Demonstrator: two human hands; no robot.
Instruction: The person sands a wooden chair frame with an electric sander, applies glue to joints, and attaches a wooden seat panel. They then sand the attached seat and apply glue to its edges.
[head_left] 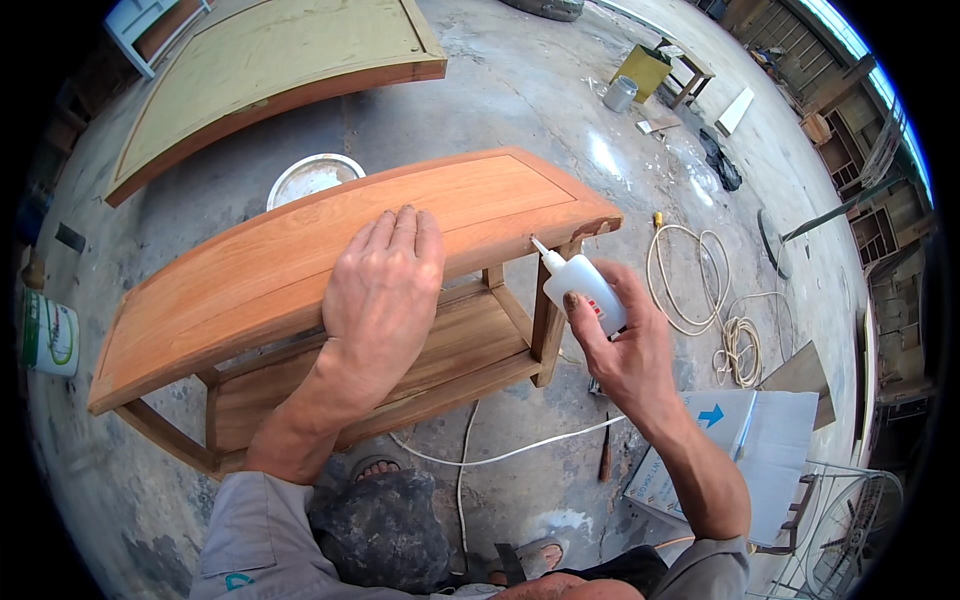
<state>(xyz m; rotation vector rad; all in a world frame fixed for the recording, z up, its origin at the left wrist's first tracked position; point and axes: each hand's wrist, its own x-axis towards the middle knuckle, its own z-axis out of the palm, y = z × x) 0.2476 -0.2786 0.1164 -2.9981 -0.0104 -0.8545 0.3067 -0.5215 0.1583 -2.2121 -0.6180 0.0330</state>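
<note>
A long wooden table (270,250) with a reddish framed top and a lower shelf (440,350) stands across in front of me. My left hand (385,275) lies flat on its top, fingers together and stretched out, pointing away from me. In my right hand (630,335) is a white squeeze bottle (585,290) with a narrow nozzle, gripped between thumb and fingers. The bottle tilts up to the left, and its tip meets or nearly meets the table's near edge by the right end. Chipped, rough wood shows at that right corner.
Behind stands a larger table with a greenish top (280,50); a round white lid or basin (315,178) lies between. A bucket (52,335) is at far left. On the right are a coiled hose (740,350), cardboard (770,450) and a screwdriver-like tool (605,460). A white cable (520,455) crosses the floor.
</note>
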